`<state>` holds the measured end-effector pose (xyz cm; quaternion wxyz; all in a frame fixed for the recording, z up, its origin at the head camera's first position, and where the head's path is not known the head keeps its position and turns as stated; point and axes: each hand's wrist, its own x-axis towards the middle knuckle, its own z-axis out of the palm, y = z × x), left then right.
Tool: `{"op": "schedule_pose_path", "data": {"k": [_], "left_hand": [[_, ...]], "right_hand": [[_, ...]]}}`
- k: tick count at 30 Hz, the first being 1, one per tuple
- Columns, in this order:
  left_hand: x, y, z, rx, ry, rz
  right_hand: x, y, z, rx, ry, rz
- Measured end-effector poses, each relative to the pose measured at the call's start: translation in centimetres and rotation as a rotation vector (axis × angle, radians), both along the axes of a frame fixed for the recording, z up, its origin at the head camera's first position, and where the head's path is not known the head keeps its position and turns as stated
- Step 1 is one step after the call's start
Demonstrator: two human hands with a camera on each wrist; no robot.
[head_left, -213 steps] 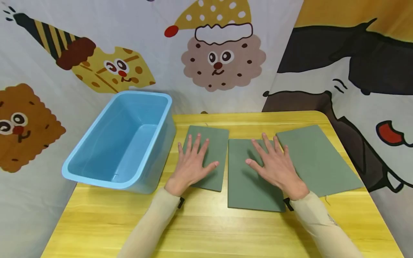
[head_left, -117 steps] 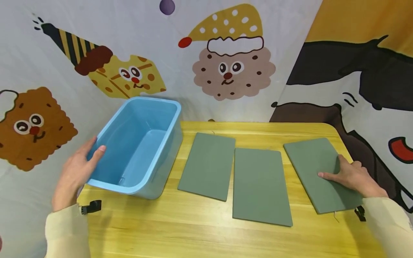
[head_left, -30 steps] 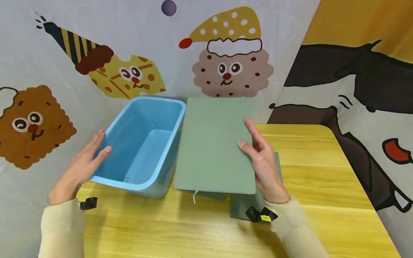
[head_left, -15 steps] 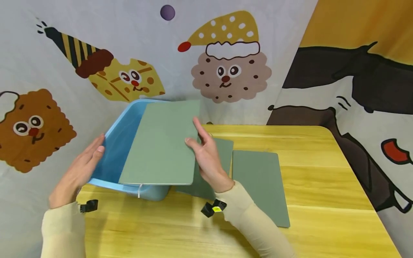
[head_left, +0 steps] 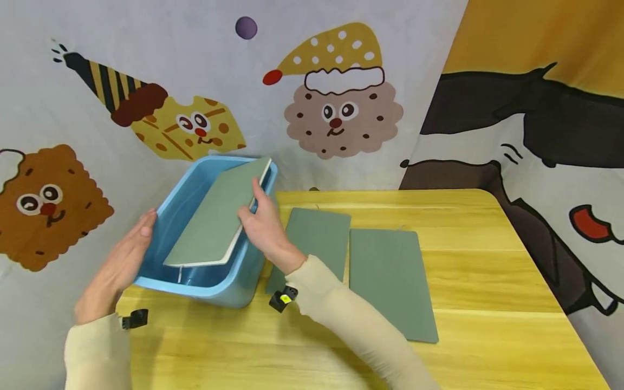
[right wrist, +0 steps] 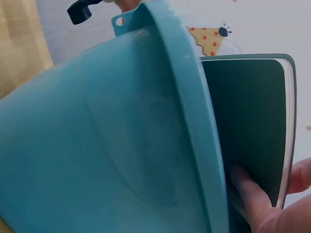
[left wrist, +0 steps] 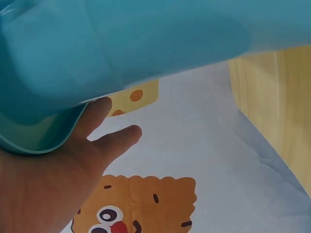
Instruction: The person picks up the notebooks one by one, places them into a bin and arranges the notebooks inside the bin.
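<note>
A green notebook (head_left: 209, 222) with pale page edges tilts over the mouth of the blue plastic tub (head_left: 248, 271), partly within its rim. My right hand (head_left: 268, 233) pinches its right long edge, thumb on the upper cover and fingers on the other side, as the right wrist view confirms with the notebook (right wrist: 252, 111) beside the tub wall (right wrist: 131, 121). A thin ribbon (head_left: 180, 274) hangs from its near end. My left hand (head_left: 117, 265) rests against the tub's left rim with fairly straight fingers; in the left wrist view they lie outside the tub (left wrist: 160, 43).
Two more green notebooks, one partly behind my right forearm (head_left: 319, 233) and one to its right (head_left: 390, 271), lie flat on the yellow wooden table (head_left: 487, 271). A cloth (head_left: 195, 43) printed with cartoon figures hangs behind the table.
The right-hand notebook was picked up from the table, carried left to the tub, and over the last half second tipped downward into its mouth. My left hand moved earlier to the tub's rim.
</note>
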<state>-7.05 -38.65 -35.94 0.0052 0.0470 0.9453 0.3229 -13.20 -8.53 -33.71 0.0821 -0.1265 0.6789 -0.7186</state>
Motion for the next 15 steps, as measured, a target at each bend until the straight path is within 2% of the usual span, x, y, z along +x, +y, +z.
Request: {"op": "schedule_pose_path", "data": {"k": [5, 9, 15], "left_hand": [[-0.1, -0.1, 0.1, -0.05, 0.036, -0.009], [-0.3, 0.0, 0.4, -0.056, 0.042, -0.009], [0.0, -0.2, 0.1, -0.106, 0.04, -0.028]], "right_hand": [[-0.7, -1.6, 0.1, 0.012, -0.061, 0.048], [-1.1, -2.6, 0.5, 0.0, -0.092, 0.072], [-1.0, -3.9, 0.6, 0.144, -0.066, 0.095]]}}
